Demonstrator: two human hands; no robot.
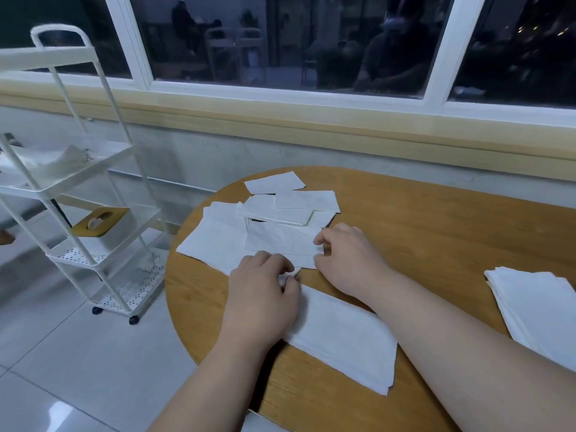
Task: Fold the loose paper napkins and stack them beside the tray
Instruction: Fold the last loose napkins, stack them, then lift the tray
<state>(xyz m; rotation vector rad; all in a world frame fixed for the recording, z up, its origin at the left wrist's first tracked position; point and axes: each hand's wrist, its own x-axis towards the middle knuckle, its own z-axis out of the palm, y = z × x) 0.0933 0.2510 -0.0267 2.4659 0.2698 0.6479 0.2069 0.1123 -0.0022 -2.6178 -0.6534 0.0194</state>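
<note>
Several loose white paper napkins lie scattered and overlapping at the far left of the round wooden table. My left hand pinches the far corner of a folded napkin that lies in front of me. My right hand has its fingers curled on the near right edge of a loose napkin in the pile. A stack of folded napkins sits at the table's right edge. A dark sliver shows under the loose pile; I cannot tell what it is.
A white three-tier wheeled cart stands on the tiled floor left of the table; a wood-topped tissue box sits on its middle shelf. A wall with a window ledge runs behind the table.
</note>
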